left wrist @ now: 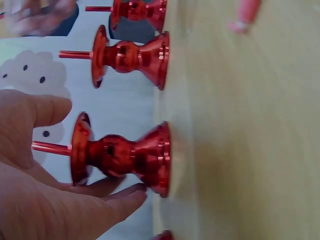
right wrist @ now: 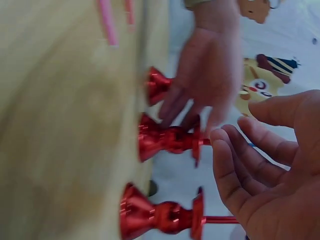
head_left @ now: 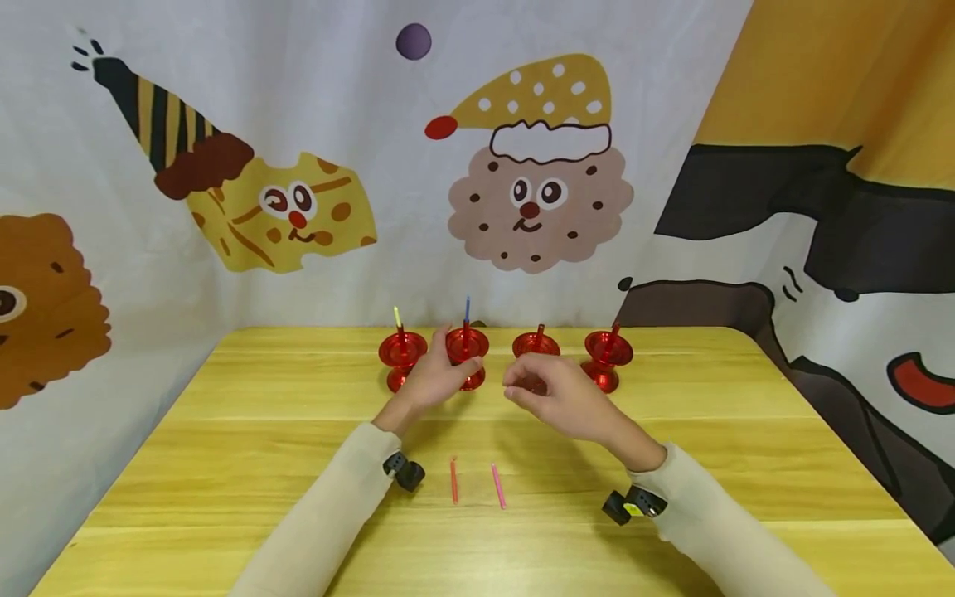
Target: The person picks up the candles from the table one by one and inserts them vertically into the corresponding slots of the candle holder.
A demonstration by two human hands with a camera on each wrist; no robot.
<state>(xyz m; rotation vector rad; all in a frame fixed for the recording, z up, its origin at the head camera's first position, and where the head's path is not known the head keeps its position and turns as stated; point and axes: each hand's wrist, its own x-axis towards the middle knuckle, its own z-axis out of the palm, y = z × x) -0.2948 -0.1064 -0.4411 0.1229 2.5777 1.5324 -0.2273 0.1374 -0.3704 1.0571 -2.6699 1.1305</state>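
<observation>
A row of shiny red candle holders stands along the back of the table. The leftmost holder (head_left: 403, 350) bears a yellow candle (head_left: 398, 317); a blue candle (head_left: 467, 308) stands upright in the second holder (left wrist: 117, 155). My left hand (head_left: 436, 373) is at this second holder, thumb spread away and fingers loosely extended along its far side. Just right of it, my right hand (head_left: 563, 394) hovers before the third holder (head_left: 535, 342), fingers loosely bent with nothing between them. An orange-red candle (head_left: 454, 481) and a pink candle (head_left: 498, 486) lie on the table between the forearms.
At the right end of the row is a fourth holder (head_left: 608, 348), with a bare red stem like the third. The wooden table (head_left: 224, 464) meets a cartoon-printed cloth (head_left: 403, 224) behind the holders.
</observation>
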